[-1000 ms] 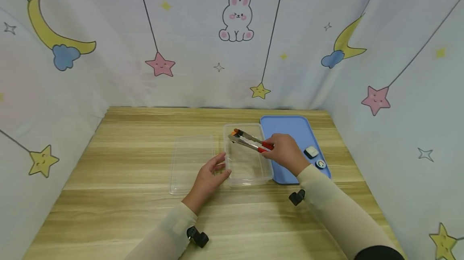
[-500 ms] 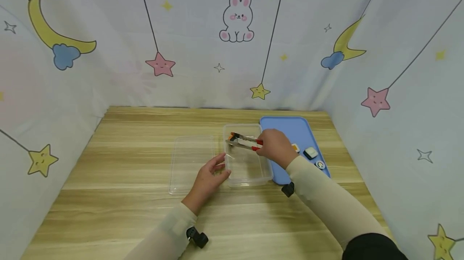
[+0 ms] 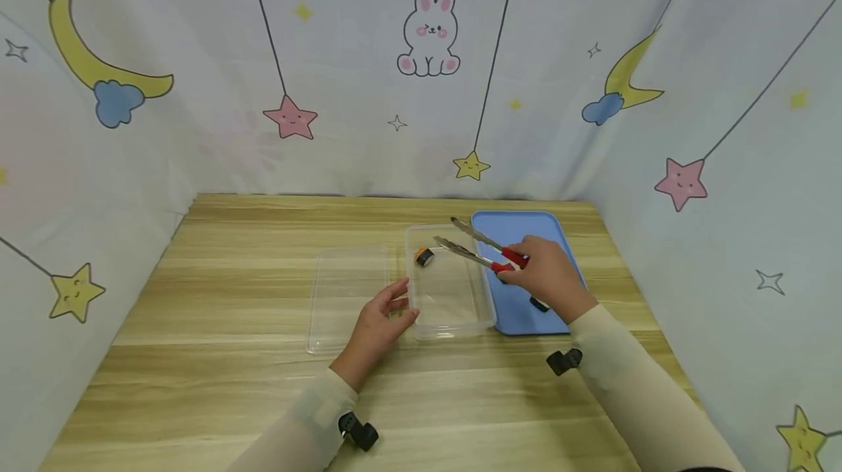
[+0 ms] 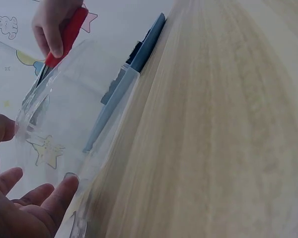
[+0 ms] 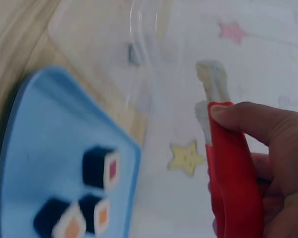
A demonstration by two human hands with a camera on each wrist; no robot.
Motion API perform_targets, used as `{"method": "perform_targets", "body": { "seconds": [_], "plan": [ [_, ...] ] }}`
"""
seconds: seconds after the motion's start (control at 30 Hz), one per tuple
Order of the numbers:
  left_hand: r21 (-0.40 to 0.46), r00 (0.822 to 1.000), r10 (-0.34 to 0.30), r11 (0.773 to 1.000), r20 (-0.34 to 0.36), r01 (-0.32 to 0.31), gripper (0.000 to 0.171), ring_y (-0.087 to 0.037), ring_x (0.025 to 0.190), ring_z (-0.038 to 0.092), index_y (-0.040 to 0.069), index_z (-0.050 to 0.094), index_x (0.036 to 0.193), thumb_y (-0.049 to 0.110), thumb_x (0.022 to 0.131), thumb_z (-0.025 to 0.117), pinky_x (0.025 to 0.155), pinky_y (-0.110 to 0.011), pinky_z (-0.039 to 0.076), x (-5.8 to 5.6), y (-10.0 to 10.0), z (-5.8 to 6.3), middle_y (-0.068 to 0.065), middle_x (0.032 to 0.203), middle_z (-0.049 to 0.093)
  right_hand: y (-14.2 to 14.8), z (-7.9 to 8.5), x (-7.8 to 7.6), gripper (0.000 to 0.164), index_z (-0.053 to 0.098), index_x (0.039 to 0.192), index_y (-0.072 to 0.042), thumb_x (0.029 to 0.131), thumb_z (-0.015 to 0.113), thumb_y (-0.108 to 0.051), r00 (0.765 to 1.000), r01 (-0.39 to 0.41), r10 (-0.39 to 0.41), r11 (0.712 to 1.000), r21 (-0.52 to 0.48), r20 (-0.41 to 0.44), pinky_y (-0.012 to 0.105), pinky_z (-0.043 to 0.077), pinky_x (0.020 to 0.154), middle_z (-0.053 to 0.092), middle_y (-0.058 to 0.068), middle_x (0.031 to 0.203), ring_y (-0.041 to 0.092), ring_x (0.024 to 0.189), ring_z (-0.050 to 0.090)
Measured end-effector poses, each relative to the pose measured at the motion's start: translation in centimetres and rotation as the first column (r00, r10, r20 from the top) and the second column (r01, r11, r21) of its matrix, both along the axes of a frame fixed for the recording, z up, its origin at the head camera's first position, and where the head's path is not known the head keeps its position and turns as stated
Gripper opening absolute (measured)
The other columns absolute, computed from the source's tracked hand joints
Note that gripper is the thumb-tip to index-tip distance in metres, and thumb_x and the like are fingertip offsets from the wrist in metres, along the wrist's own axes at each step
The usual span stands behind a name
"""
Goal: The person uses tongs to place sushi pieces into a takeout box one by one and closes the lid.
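My right hand [image 3: 542, 275] grips red-handled metal tongs [image 3: 468, 251], their tips apart with nothing between them, above the right part of a clear plastic box [image 3: 454, 331]. Inside that box, near its far left corner, lies one sushi piece [image 3: 425, 257], black with an orange top. The relaxed fingers of my left hand [image 3: 376, 324] touch the box's left wall; the left wrist view shows the fingertips [image 4: 69, 182] against the plastic. Sushi pieces [image 5: 100, 168] with dark wraps sit on a blue tray [image 5: 39, 124] in the right wrist view; the right hand hides most of them from the head view.
A clear lid [image 3: 349, 297] lies flat on the wooden table [image 3: 217, 326], left of the box. The tray's left edge meets the box's right side. A patterned white curtain [image 3: 368, 158] stands behind the table and along both sides.
The tongs came down into the box, let go of the orange-topped sushi piece, then opened and lifted away to the right. My left hand stayed at the box wall.
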State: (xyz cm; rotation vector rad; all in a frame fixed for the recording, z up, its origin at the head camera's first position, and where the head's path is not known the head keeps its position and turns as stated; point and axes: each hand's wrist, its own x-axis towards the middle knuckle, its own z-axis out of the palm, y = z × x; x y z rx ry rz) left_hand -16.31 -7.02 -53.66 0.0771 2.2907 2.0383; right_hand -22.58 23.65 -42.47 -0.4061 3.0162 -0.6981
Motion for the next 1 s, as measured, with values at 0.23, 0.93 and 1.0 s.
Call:
{"method": "perform_targets", "body": {
  "seconds": [0.23,0.93,1.0],
  "plan": [
    [-0.006,1.000,-0.004,1.000,0.008,0.004,0.062,-0.033,0.129,0.061,0.009,0.053,0.152,0.014,0.095,0.076,0.100,-0.048,0.054,0.0,-0.1,0.0,-0.014,0.146,0.059,6.8,0.1,1.4,0.053,0.072,0.126,0.001,0.086,0.086,-0.031,0.988,0.151,-0.151,0.989,-0.008,-0.022,0.036,0.052,0.064,0.067,0.013,0.098,0.028,0.083,0.060],
    [-0.035,1.000,0.011,0.999,0.028,-0.010,0.059,-0.033,0.128,0.062,0.010,0.054,0.151,0.012,0.095,0.074,0.101,-0.049,0.053,-0.2,0.0,0.0,-0.014,0.144,0.060,9.5,-2.6,2.8,0.048,0.076,0.121,0.001,0.082,0.088,-0.026,0.985,0.130,-0.140,0.986,0.104,0.096,0.035,0.050,0.067,0.071,0.010,0.096,0.023,0.079,0.059],
    [-0.031,0.999,0.012,0.999,0.030,-0.011,0.060,-0.033,0.128,0.062,0.010,0.054,0.151,0.011,0.095,0.075,0.101,-0.049,0.053,-0.1,0.1,0.0,-0.014,0.144,0.060,9.5,-2.7,2.9,0.048,0.076,0.120,0.001,0.082,0.088,-0.026,0.987,0.128,-0.137,0.987,0.100,0.087,0.034,0.049,0.066,0.070,0.010,0.093,0.023,0.078,0.059]
  ]
}}
